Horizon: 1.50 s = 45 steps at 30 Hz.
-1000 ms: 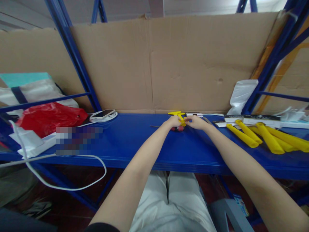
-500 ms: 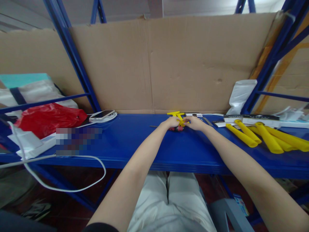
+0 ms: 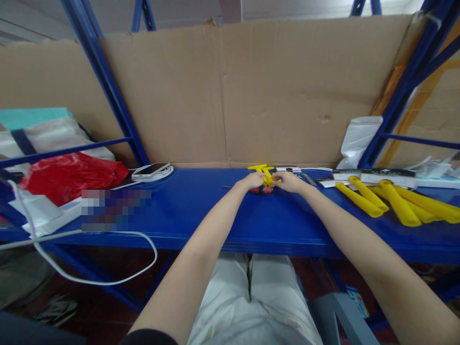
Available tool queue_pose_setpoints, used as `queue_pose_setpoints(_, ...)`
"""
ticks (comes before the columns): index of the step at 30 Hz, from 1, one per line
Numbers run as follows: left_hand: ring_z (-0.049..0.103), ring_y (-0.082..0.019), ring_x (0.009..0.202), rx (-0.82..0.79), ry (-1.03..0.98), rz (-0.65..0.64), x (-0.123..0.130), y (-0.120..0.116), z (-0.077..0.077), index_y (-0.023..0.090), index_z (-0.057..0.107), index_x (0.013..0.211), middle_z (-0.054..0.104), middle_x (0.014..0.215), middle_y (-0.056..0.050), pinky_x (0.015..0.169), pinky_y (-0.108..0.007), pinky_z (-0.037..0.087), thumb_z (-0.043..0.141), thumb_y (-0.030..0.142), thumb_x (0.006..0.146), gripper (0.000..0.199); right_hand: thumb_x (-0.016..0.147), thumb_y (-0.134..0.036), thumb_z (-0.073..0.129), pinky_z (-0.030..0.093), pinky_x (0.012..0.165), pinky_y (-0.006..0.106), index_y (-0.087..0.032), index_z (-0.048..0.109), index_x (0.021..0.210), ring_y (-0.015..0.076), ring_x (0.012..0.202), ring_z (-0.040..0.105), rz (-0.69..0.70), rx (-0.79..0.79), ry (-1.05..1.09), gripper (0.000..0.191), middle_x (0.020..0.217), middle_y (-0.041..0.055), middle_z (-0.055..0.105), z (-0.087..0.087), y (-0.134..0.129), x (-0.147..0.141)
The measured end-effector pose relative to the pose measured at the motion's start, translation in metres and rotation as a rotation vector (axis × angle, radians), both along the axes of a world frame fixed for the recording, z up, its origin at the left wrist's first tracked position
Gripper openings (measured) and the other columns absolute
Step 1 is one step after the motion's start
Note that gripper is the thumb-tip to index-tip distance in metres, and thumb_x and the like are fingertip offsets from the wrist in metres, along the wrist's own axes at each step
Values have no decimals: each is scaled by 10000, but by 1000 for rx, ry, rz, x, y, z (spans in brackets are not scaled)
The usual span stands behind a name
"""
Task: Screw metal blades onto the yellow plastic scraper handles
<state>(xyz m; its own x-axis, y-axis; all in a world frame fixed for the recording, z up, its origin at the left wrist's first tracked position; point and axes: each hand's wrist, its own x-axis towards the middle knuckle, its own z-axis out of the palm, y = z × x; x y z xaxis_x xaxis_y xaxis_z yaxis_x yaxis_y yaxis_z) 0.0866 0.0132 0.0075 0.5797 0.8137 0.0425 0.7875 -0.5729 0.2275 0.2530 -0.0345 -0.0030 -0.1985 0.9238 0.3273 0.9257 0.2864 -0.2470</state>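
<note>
Near the back of the blue bench (image 3: pixel 194 206), both my hands meet around a small yellow plastic piece (image 3: pixel 268 180). My left hand (image 3: pixel 254 180) pinches it from the left, fingers closed. From the other side my right hand (image 3: pixel 286 182) grips it with bent fingers and thumb. Just beyond lies another yellow piece with a T-shaped end (image 3: pixel 257 167). Under my hands rests a screwdriver with a red and black handle (image 3: pixel 264 190), its thin shaft pointing left. The fingertips partly cover the held piece, so its exact shape is unclear.
Several yellow tapered tubes (image 3: pixel 402 203) lie at the right, before white and black boxes (image 3: pixel 388 176). On the left are a phone (image 3: pixel 153 169) on a coiled white cable, a red plastic bag (image 3: pixel 72 175) and a white power strip (image 3: pixel 53 221). Cardboard (image 3: pixel 266 91) walls the back.
Both hands stay around the yellow piece, with only a slight shift of the fingers. The whole view has moved by a few pixels; nothing was picked up or let go.
</note>
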Motion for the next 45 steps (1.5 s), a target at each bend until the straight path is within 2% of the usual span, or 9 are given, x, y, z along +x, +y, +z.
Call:
queue_pose_setpoints(12,474,-168,1407,14,17,-16,-1,2,0,216,545,1442,505,1530,-30,1169,-266,333,328,189,943,545,889,-115,608,511,958,300,-104,708,1152,216,1071,708,-9,-18,-32,281,1144,147,745,0,0,0)
queue_pose_setpoints(19,452,-157,1422,1,34,-7,-2,-5,4,185,517,1465,471,1554,-49,1166,-235,317,302,182,957,552,890,-142,621,525,929,303,-140,722,1117,209,1036,717,14,21,-34,249,1110,118,758,-3,3,3)
queue_pose_setpoints(24,453,-171,1420,3,31,10,-1,-7,5,156,533,1449,479,1547,-64,1164,-238,323,310,180,956,542,881,-114,621,525,923,297,-121,724,1096,212,1029,721,-7,7,-23,238,1092,133,760,-2,0,-2)
queue_pose_setpoints(30,481,-164,1397,24,35,2,-1,-6,5,195,564,1420,519,1522,-40,1146,-228,342,349,201,951,517,871,-113,628,532,901,300,-127,720,1079,211,994,726,-10,21,-16,228,1068,126,765,-3,0,-3)
queue_pose_setpoints(38,447,-174,1426,10,75,-34,-1,-6,3,213,528,1452,472,1555,-29,1183,-264,305,362,164,930,551,876,-142,631,526,876,280,-134,713,1064,203,979,723,-3,17,-16,206,1054,121,765,-5,2,-3)
queue_pose_setpoints(45,427,-155,1441,34,-53,-13,-14,-5,6,197,501,1475,462,1557,-22,1213,-277,267,274,225,985,541,895,-204,607,527,858,265,-151,742,1035,201,963,721,15,12,-75,202,1046,104,769,4,0,10)
